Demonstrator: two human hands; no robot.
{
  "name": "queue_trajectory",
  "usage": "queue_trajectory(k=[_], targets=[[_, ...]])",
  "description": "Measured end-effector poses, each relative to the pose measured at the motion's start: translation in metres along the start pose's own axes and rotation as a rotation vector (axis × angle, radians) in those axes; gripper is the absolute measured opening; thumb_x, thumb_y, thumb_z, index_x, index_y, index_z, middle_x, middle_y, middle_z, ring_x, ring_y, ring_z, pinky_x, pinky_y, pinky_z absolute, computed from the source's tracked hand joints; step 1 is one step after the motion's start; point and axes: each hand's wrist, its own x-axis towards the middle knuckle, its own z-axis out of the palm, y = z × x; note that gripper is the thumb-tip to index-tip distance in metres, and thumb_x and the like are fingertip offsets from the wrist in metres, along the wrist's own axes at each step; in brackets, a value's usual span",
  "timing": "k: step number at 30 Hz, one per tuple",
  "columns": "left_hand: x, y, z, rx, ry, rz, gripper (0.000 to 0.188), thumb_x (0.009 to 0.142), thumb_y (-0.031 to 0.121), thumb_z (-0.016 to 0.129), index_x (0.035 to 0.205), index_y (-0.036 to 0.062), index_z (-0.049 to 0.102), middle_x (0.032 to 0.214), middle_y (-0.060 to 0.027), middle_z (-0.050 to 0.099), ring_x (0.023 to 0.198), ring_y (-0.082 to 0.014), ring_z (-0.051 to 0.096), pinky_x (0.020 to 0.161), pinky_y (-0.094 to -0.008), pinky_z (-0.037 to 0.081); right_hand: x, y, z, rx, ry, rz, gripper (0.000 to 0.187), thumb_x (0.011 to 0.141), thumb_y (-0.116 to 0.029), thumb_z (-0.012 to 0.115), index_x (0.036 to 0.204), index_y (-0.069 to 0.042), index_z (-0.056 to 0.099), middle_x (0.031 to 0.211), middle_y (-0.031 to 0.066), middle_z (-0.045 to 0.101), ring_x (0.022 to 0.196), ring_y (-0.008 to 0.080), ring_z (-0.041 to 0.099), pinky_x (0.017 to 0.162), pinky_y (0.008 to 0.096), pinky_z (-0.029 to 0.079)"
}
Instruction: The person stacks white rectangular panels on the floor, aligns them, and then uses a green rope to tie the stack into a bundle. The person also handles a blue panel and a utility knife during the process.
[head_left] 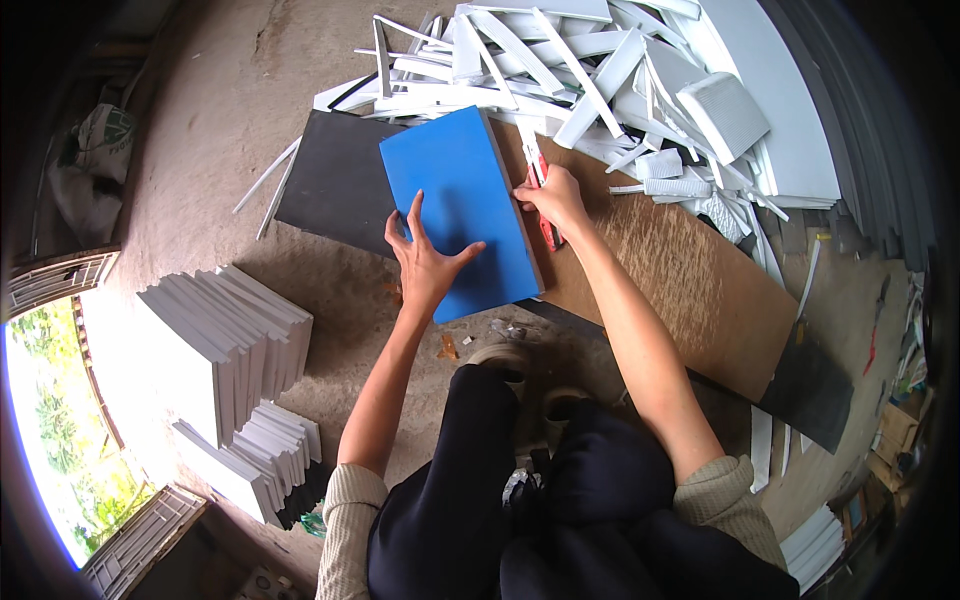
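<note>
While the blue panel (455, 165) lies mid-view, left hand (428, 262) spreads open fingers on it, right hand (553, 203) grips red cutter (551, 236) at its 3-o'clock edge; trimming seems unfinished, white stack (255, 345) at 8 probably done, offcuts (607, 88) at 12.

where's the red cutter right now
In the head view, the red cutter is in the right hand, just right of the blue panel, over the brown board.

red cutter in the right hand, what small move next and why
Probably bring the red cutter to the right edge of the blue panel: the right hand grips it beside that edge, while the left hand rests spread on the panel, seemingly steadying it.
</note>
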Motion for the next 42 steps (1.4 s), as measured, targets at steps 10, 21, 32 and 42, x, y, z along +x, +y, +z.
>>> queue_trajectory(k=[10, 21, 32, 42], targets=[[-0.006, -0.008, 0.015, -0.036, -0.013, -0.119, 0.112, 0.048, 0.037, 0.081, 0.134, 0.0173, 0.012, 0.117, -0.0348, 0.016, 0.113, -0.0463, 0.02, 0.092, -0.0514, 0.028, 0.002, 0.003, 0.0, 0.01, -0.008, 0.012, 0.017, 0.065, -0.006, 0.068, 0.069, 0.003, 0.053, 0.064, 0.0119, 0.061, 0.055, 0.0174, 0.061, 0.052, 0.0277, 0.049], [-0.004, 0.001, 0.014, 0.117, -0.082, -0.222, 0.112, 0.051, 0.052, 0.075, 0.135, 0.0186, 0.008, 0.127, -0.0342, 0.006, 0.12, -0.0458, 0.01, 0.093, -0.0569, 0.022, 0.001, -0.007, -0.003, -0.109, -0.033, -0.01, 0.02, 0.07, -0.01, 0.066, 0.072, 0.004, 0.052, 0.064, 0.0129, 0.06, 0.053, 0.0178, 0.061, 0.049, 0.0269, 0.048], [0.055, 0.009, 0.005, 0.413, -0.311, 0.433, 0.124, 0.043, 0.058, 0.073, 0.136, 0.0089, 0.007, 0.141, -0.0182, -0.001, 0.128, -0.0401, -0.009, 0.09, -0.068, 0.0, 0.001, -0.076, 0.012, -0.917, -0.053, -0.168, 0.027, 0.087, -0.024, 0.035, 0.099, 0.0, 0.04, 0.071, 0.0248, 0.058, 0.072, 0.0399, 0.058, 0.065, 0.0481, 0.046], [0.06, 0.002, 0.016, 0.353, -0.419, 0.289, 0.129, 0.038, 0.058, 0.074, 0.137, 0.0143, 0.003, 0.142, -0.0135, -0.004, 0.128, -0.0375, -0.011, 0.09, -0.068, -0.004, 0.038, -0.086, 0.047, -0.891, -0.008, -0.13, 0.027, 0.085, -0.019, 0.036, 0.095, 0.005, 0.043, 0.084, 0.0276, 0.058, 0.084, 0.0406, 0.057, 0.075, 0.0478, 0.044]])
